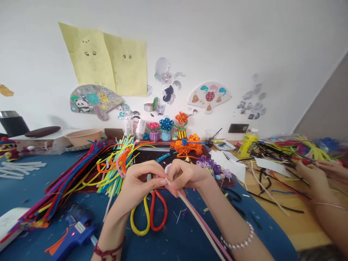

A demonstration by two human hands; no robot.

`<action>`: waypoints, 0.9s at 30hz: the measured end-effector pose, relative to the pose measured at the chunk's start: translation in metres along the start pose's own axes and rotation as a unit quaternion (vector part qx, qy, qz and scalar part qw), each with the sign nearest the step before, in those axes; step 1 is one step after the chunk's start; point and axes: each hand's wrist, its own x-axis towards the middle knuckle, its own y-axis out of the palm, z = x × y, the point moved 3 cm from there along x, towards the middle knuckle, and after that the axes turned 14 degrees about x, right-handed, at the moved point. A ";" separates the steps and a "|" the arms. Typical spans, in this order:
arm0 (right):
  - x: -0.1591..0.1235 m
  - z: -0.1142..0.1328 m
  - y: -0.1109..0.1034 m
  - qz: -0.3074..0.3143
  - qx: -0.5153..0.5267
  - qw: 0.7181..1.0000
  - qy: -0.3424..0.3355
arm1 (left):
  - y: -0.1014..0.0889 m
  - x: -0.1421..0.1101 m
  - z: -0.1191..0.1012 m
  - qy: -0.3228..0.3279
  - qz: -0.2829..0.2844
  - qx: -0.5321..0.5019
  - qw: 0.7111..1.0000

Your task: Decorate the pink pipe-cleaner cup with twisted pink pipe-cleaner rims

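The left hand (141, 177) and right hand (190, 174) pinched the pink strands (202, 222) at their far portion; the long axis ran near-right, closer to the right hand.

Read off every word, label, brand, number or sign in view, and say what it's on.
"囍", in red on the white fan.
Too small or blurred to read: labels on the yellow bottle, blue glue gun and white bottles.
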 end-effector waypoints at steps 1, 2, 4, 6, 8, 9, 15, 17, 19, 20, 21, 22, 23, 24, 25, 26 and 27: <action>-0.001 0.000 0.000 0.006 -0.001 1.000 0.001 | 0.000 0.000 0.000 -0.003 0.006 0.001 1.000; -0.002 0.000 0.001 0.011 -0.006 1.000 0.004 | 0.000 -0.001 0.001 -0.009 0.014 0.002 1.000; -0.005 0.002 0.001 0.002 -0.030 0.999 0.011 | 0.001 -0.002 0.001 -0.028 0.027 0.015 0.999; -0.009 0.006 0.002 -0.029 -0.075 0.997 0.014 | 0.001 -0.002 0.002 -0.054 0.037 0.043 0.997; -0.014 0.011 0.003 -0.074 -0.142 0.987 0.006 | 0.003 -0.002 0.003 -0.081 0.051 0.079 0.992; -0.016 0.014 0.004 -0.098 -0.180 0.979 -0.002 | 0.003 -0.002 0.004 -0.097 0.057 0.095 0.989; -0.017 0.019 0.012 -0.242 -0.425 0.866 -0.103 | 0.006 0.000 0.012 -0.198 0.019 0.104 0.975; -0.014 0.016 0.018 -0.273 -0.521 0.797 -0.140 | 0.006 0.001 0.015 -0.228 -0.018 0.091 0.969; -0.010 0.010 0.025 -0.281 -0.620 0.710 -0.181 | 0.006 0.000 0.018 -0.260 -0.052 0.077 0.961; -0.008 0.007 0.029 -0.276 -0.663 0.665 -0.204 | 0.006 0.000 0.020 -0.277 -0.062 0.068 0.957; -0.007 0.004 0.033 -0.266 -0.697 0.627 -0.225 | 0.006 -0.001 0.022 -0.292 -0.068 0.059 0.952; -0.006 0.002 0.035 -0.256 -0.716 0.601 -0.244 | 0.005 -0.001 0.023 -0.302 -0.073 0.050 0.949; -0.006 0.000 0.036 -0.249 -0.719 0.595 -0.258 | 0.004 -0.002 0.024 -0.306 -0.075 0.041 0.948; -0.006 0.001 0.035 -0.248 -0.703 0.611 -0.265 | 0.003 -0.002 0.024 -0.301 -0.072 0.033 0.950; -0.007 0.002 0.032 -0.252 -0.666 0.649 -0.266 | 0.002 -0.002 0.023 -0.290 -0.065 0.025 0.954; -0.008 0.004 0.028 -0.260 -0.611 0.700 -0.263 | 0.001 -0.002 0.021 -0.273 -0.056 0.016 0.960; -0.010 0.007 0.022 -0.268 -0.542 0.755 -0.254 | 0.000 -0.002 0.020 -0.252 -0.044 0.006 0.967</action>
